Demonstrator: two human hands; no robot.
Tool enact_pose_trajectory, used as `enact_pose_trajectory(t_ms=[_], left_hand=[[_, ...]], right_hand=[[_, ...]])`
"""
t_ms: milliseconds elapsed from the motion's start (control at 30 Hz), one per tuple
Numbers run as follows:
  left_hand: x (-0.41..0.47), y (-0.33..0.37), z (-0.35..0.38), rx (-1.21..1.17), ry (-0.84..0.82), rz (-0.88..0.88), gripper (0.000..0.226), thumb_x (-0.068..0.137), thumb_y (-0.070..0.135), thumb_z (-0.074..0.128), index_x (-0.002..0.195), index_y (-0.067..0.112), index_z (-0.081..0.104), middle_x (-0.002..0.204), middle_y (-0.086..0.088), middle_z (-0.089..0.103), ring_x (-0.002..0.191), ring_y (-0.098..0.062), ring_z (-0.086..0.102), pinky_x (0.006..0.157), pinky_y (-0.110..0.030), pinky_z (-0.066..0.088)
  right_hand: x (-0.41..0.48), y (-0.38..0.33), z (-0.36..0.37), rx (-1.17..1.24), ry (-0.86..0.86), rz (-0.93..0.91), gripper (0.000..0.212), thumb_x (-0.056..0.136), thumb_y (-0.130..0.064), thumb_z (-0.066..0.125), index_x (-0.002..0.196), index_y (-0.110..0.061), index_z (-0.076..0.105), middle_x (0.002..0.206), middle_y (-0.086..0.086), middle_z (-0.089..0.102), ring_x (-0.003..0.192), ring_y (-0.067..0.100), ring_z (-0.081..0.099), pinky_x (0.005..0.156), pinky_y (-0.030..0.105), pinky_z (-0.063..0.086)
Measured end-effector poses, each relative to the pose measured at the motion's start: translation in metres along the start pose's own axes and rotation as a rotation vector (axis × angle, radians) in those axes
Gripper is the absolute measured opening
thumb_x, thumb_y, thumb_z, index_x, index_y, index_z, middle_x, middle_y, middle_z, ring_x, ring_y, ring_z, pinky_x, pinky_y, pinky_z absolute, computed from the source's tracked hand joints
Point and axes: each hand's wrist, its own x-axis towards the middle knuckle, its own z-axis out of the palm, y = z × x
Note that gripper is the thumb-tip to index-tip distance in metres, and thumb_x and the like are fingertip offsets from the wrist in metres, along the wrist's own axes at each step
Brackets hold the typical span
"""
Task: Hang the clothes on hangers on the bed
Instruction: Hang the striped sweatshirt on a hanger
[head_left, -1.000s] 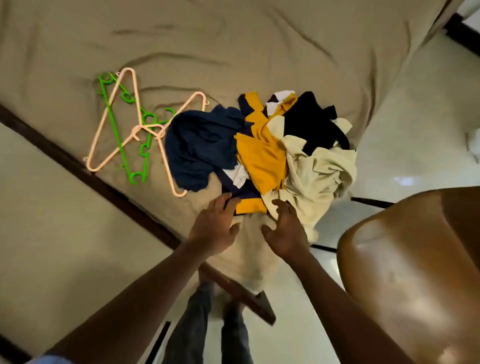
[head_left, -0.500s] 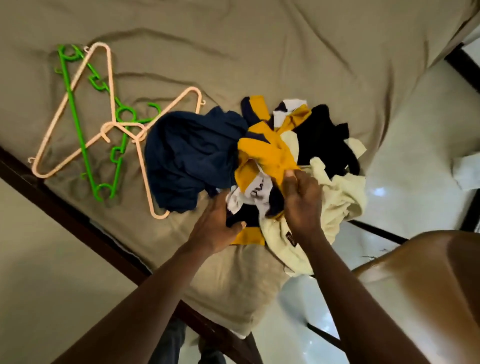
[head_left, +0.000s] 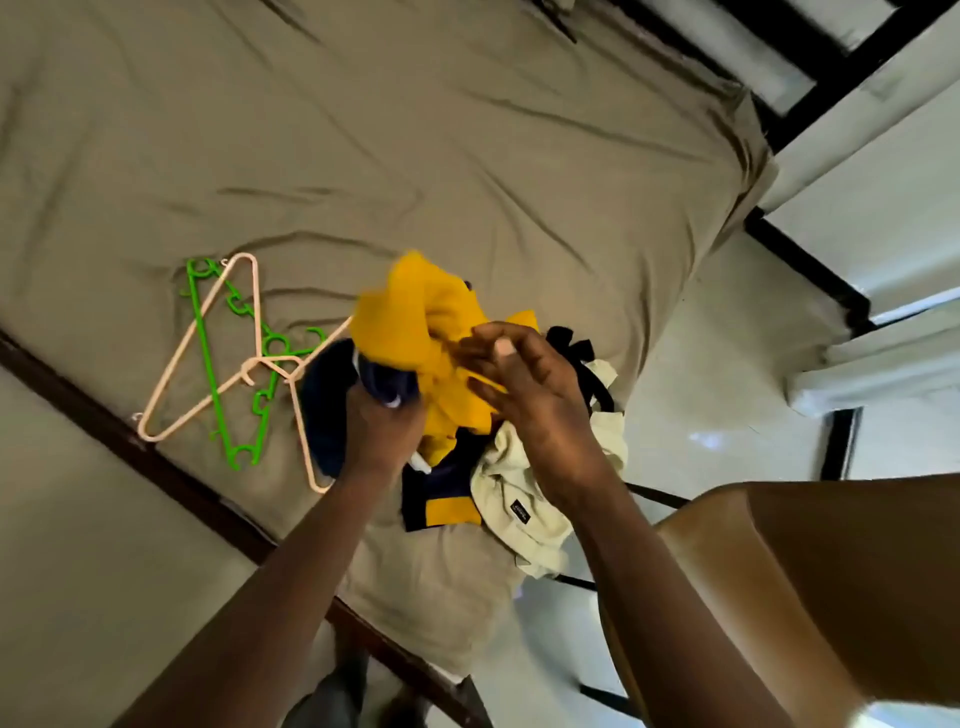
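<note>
A pile of clothes lies near the bed's corner: a yellow and navy shirt (head_left: 415, 332), a dark blue garment (head_left: 324, 410), a cream shirt (head_left: 524, 493) and a black garment (head_left: 576, 348). My left hand (head_left: 382, 426) grips the navy collar part of the yellow shirt and holds it raised. My right hand (head_left: 524, 395) pinches the yellow cloth from the right side. Left of the pile lie peach hangers (head_left: 200, 358) and green hangers (head_left: 205, 353), tangled together on the bed (head_left: 467, 156).
The bed's dark wooden frame (head_left: 171, 483) runs diagonally below the hangers. A brown chair (head_left: 810, 582) stands at the lower right on the pale tiled floor (head_left: 727, 389). White furniture with black framing (head_left: 857, 130) fills the upper right.
Both hands went from the near edge of the pile into it, took hold of the yellow shirt and lifted it above the other clothes. The camera view shifted up the bed.
</note>
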Motion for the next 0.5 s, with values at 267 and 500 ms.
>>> enact_pose_trajectory(t_ms=[267, 500], left_hand=[[-0.008, 0.16, -0.044, -0.371, 0.001, -0.033, 0.038, 0.094, 0.035, 0.072, 0.127, 0.017, 0.064, 0.124, -0.001, 0.071, 0.115, -0.013, 0.068, 0.101, -0.038, 0.053], [-0.066, 0.26, -0.068, -0.497, -0.387, -0.133, 0.024, 0.105, 0.028, 0.056, 0.115, 0.012, 0.071, 0.092, -0.007, 0.08, 0.084, -0.021, 0.078, 0.07, -0.034, 0.064]], right_hand=[[-0.073, -0.001, 0.014, -0.354, -0.005, 0.014, 0.094, 0.08, -0.032, 0.088, 0.154, -0.031, 0.031, 0.141, -0.024, 0.049, 0.126, -0.021, 0.042, 0.106, 0.026, 0.045], [-0.072, -0.045, 0.029, -0.203, 0.105, -0.033, 0.054, 0.093, -0.034, 0.065, 0.143, -0.018, 0.054, 0.136, 0.008, 0.063, 0.121, 0.027, 0.063, 0.101, 0.054, 0.053]])
